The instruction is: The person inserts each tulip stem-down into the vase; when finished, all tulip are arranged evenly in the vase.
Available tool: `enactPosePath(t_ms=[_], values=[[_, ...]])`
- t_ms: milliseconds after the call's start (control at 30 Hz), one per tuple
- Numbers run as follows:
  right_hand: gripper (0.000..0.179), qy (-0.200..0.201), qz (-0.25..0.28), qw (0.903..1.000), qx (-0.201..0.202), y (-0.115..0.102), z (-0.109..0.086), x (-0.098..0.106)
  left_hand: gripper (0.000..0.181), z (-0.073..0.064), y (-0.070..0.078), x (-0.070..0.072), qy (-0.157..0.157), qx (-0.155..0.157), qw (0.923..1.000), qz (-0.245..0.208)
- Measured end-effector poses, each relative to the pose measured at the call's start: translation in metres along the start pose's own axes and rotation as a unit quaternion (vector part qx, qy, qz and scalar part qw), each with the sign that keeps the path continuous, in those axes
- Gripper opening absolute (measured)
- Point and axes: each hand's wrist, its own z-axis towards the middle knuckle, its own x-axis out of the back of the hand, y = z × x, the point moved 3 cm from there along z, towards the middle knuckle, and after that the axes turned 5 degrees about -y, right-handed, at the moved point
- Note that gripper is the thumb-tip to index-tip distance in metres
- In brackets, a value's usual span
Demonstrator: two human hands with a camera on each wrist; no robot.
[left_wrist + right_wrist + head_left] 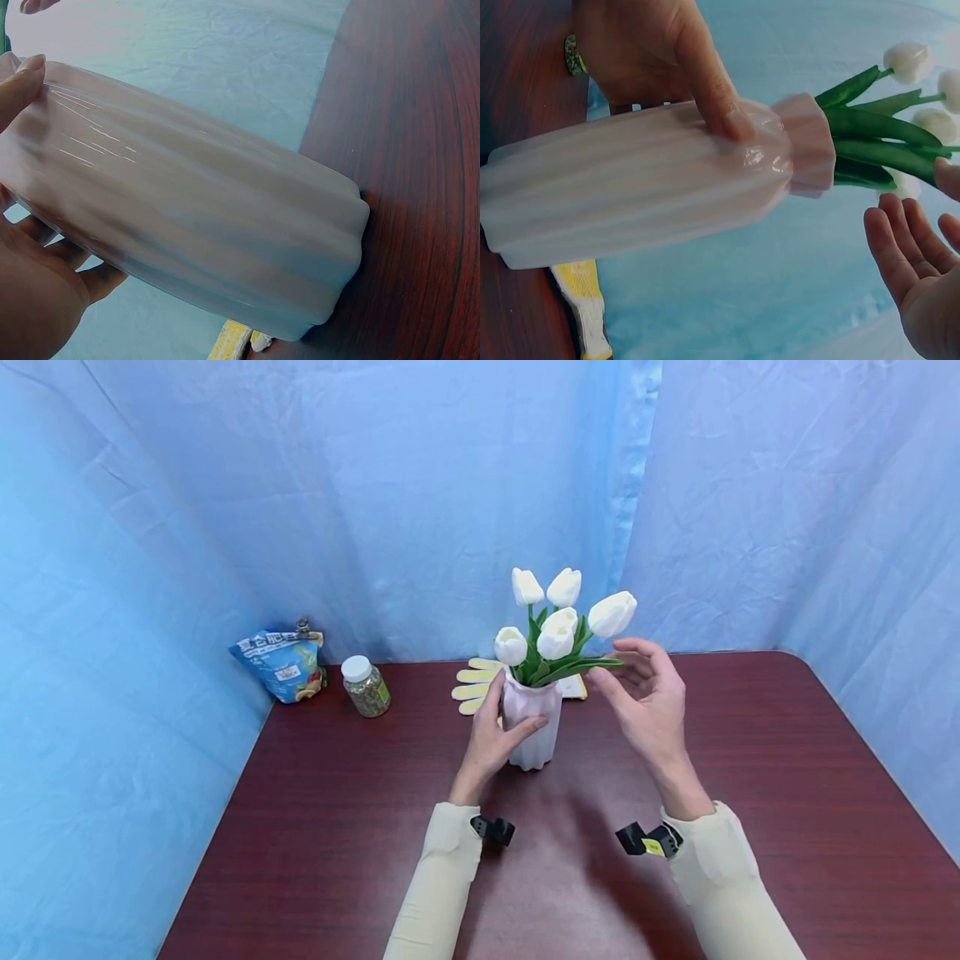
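Note:
A pale pink ribbed vase (pixel 536 739) stands on the table, holding several white tulips (pixel 527 587) with green leaves (pixel 881 124). My left hand (pixel 489 739) grips the vase from the left, its thumb across the front and its fingers around the far side. My right hand (pixel 648 693) is at the right of the bouquet, fingers loosely bent and spread apart. In the right wrist view its thumb meets the tip of a long leaf, while the other fingers stand clear of it. The stems' lower ends are hidden inside the vase.
Behind the vase lies a white and yellow striped glove (pixel 474 681), partly covered from view. Farther left are a clear jar with a white lid (pixel 366 687) and a blue bag (pixel 281 664) closed with a clip. Light blue curtains (pixel 465 510) border the dark red table (pixel 337 843).

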Motion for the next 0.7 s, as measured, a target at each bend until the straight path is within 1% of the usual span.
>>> enactPosePath(t_ms=[200, 300, 400, 467, 567, 633, 700], values=[[0.031, -0.011, 0.048, 0.9988, -0.001, 0.005, -0.007, 0.015, 0.091, 0.009, -0.031, -0.004, 0.005, -0.004, 1.0, 0.001], [0.028, -0.005, 0.046, 0.9988, -0.015, 0.012, -0.011, 0.024, 0.09, 0.009, -0.036, -0.003, 0.007, -0.005, 1.0, -0.001], [0.026, 0.001, 0.007, 0.9988, -0.048, 0.022, -0.013, 0.034, 0.089, 0.008, -0.038, -0.003, 0.01, -0.003, 0.9999, -0.002], [0.026, -0.003, -0.042, 0.9966, -0.071, 0.029, -0.015, 0.042, 0.09, 0.008, -0.038, -0.001, 0.014, -0.002, 0.9999, -0.002], [0.029, -0.017, -0.116, 0.9877, -0.103, 0.041, -0.022, 0.057, 0.093, 0.006, -0.039, 0.001, 0.021, -0.001, 0.9998, -0.002], [0.033, -0.029, -0.155, 0.9808, -0.115, 0.049, -0.027, 0.068, 0.095, 0.004, -0.041, 0.005, 0.025, -0.007, 0.9996, -0.005], [0.035, -0.039, -0.184, 0.9743, -0.124, 0.056, -0.033, 0.08, 0.097, 0.001, -0.041, 0.011, 0.032, -0.017, 0.9994, 0.001]])
